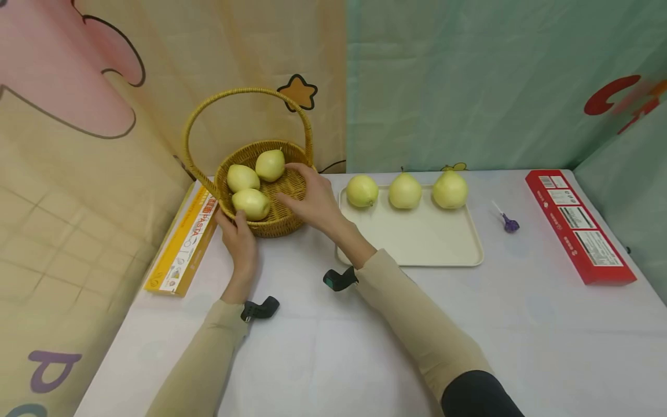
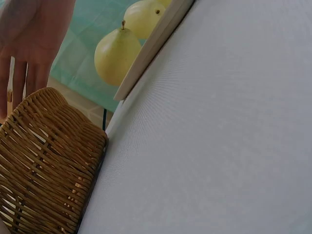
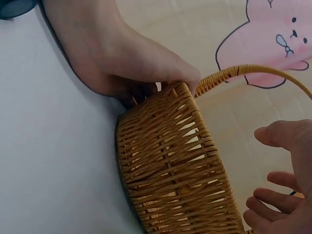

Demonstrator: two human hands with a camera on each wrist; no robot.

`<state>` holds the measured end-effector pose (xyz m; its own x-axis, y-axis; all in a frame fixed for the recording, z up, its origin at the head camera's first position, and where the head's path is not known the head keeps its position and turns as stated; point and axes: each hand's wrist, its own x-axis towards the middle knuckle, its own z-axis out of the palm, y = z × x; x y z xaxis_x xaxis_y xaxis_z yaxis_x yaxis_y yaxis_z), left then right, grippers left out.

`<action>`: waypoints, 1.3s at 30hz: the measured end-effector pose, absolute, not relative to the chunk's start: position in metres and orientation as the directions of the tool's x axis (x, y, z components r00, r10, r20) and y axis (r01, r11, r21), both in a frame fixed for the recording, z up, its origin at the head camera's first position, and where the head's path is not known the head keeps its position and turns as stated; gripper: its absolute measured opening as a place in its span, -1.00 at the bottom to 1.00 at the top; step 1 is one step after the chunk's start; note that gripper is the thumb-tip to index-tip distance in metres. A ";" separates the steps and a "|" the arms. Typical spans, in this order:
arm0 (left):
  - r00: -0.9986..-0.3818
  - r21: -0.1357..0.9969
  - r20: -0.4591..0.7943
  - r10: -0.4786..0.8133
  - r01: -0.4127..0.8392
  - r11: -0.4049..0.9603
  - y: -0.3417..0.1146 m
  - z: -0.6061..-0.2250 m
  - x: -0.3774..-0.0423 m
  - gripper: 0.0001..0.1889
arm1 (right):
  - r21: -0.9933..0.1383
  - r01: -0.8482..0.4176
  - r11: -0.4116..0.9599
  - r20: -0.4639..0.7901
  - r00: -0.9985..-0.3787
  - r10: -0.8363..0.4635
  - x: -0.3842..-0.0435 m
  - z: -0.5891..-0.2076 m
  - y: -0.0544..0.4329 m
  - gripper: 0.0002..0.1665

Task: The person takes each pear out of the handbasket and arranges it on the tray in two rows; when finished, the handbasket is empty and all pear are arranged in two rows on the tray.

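A round wicker basket [image 1: 276, 228] with a tall arched handle stands at the back left of the table. Inside it lie three pale green pears: one at the back [image 1: 270, 165], one at the left [image 1: 242, 178] and one in front [image 1: 251, 205]. My left hand [image 1: 239, 246] grips the basket's front left rim; in the right wrist view its thumb lies over the edge and its fingers are partly hidden against the wall. Over the basket's right side hovers my right hand [image 1: 320, 202], fingers spread and nothing in them. Its fingertips come near the back pear.
A cream tray [image 1: 417, 240] right of the basket carries three pears [image 1: 405, 191] along its back edge. Beside the basket lies a yellow pasta box [image 1: 182, 246]. Farther right are a purple-wrapped lollipop [image 1: 510, 224] and a red box [image 1: 581, 226]. Curtains hang behind the table.
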<state>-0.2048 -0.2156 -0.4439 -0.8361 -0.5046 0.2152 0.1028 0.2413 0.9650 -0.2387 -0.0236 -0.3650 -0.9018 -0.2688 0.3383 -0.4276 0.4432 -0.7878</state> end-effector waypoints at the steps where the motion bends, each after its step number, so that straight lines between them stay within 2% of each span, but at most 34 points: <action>1: -0.836 0.964 0.216 -0.504 0.100 0.247 -0.215 -0.443 -0.206 -0.38 | -0.788 -0.424 0.447 0.331 -0.903 -0.273 -0.241 -0.364 -0.027 -0.25; 7: -0.830 0.963 0.203 -0.520 0.072 0.261 -0.213 -0.441 -0.205 -0.40 | -0.803 -0.400 0.442 0.268 -0.905 -0.331 -0.256 -0.366 -0.044 -0.25; 13: -0.831 0.963 0.221 -0.510 0.104 0.248 -0.211 -0.439 -0.209 -0.39 | -0.831 -0.361 0.423 0.228 -0.915 -0.333 -0.264 -0.361 -0.052 -0.23; 18: -0.825 0.964 0.219 -0.521 0.100 0.247 -0.210 -0.439 -0.210 -0.41 | -0.842 -0.326 0.429 0.156 -0.910 -0.385 -0.270 -0.359 -0.059 -0.21; 31: -0.820 0.965 0.210 -0.532 0.086 0.249 -0.212 -0.440 -0.209 -0.42 | -0.781 -0.317 0.538 0.037 -0.884 -0.467 -0.281 -0.363 -0.084 -0.12; 39: -0.819 0.964 0.215 -0.533 0.091 0.250 -0.212 -0.440 -0.211 -0.42 | -0.741 -0.344 0.577 0.013 -0.866 -0.499 -0.285 -0.362 -0.090 -0.21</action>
<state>-0.2112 -0.2123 -0.4401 -0.8186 -0.5326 0.2152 0.0905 0.2504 0.9639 -0.2852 -0.0904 -0.3623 -0.8665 -0.4990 0.0131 -0.3436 0.5771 -0.7409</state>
